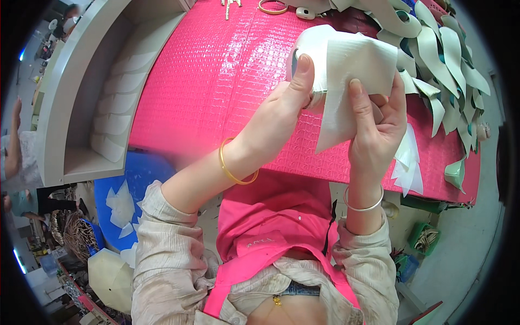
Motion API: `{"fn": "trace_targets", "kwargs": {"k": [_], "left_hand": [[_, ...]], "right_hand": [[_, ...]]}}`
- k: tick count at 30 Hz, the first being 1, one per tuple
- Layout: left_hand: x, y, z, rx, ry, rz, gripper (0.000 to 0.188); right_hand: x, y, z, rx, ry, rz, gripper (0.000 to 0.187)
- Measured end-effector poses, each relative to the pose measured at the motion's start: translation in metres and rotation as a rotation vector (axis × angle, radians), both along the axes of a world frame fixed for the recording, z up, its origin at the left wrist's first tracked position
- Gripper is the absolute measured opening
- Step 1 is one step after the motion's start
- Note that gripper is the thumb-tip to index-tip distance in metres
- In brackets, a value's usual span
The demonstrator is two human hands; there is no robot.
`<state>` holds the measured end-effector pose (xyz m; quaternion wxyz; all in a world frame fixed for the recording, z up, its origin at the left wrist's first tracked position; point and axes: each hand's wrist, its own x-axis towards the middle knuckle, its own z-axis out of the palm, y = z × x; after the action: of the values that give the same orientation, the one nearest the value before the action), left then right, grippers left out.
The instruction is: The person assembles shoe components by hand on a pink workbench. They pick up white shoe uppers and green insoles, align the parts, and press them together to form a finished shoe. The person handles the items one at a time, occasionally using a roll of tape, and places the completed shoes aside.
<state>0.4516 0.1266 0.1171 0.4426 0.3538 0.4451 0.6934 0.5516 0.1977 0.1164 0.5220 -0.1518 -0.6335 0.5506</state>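
Thumb in front, fingers behind: from my remote seat I see the right hand (379,127) pinching a pale sheet (363,59), whose lower corner hangs loose between the two hands. Just left of that sheet, the left hand (276,116) holds a pale curved piece (314,43), thumb laid along its side (most of those fingers are hidden from me, so I can't judge how firm the hold is). I'd worry about a crease or tear, should the right thumb drag harder on one edge; a weak left hold could let the curved piece twist. Both are held over the pink table cover (189,103). Farther out, thin white scraps (409,157) lie at its edge near the right wrist, where a forearm sweep might knock them off; a heap of pale strips (447,59) sits beyond.
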Motion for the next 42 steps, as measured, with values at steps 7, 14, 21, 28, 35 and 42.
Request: {"fn": "trace_targets", "kwargs": {"k": [7,14,21,28,35,42], "left_hand": [[-0.013,-0.003,-0.008,-0.034,0.035,-0.095,0.051],[-0.021,0.023,0.019,-0.059,0.165,0.077,0.028],[-0.028,0.049,0.066,-0.177,0.010,-0.090,0.038],[-0.026,0.049,0.075,-0.220,-0.071,-0.115,0.039],[-0.032,0.055,0.083,0.095,-0.026,-0.101,0.035],[-0.037,0.067,0.041,0.162,0.640,0.121,0.019]], "right_hand": [[-0.002,-0.003,-0.001,-0.034,0.027,0.025,0.043],[-0.001,-0.011,-0.010,-0.060,0.079,-0.086,0.062],[-0.004,-0.002,-0.016,-0.044,0.122,-0.120,0.065],[-0.010,0.003,-0.023,-0.125,0.159,-0.106,0.061],[-0.021,0.020,-0.050,-0.044,-0.111,-0.197,0.023],[0.003,0.027,-0.065,0.133,-0.196,-0.219,0.027]]}}
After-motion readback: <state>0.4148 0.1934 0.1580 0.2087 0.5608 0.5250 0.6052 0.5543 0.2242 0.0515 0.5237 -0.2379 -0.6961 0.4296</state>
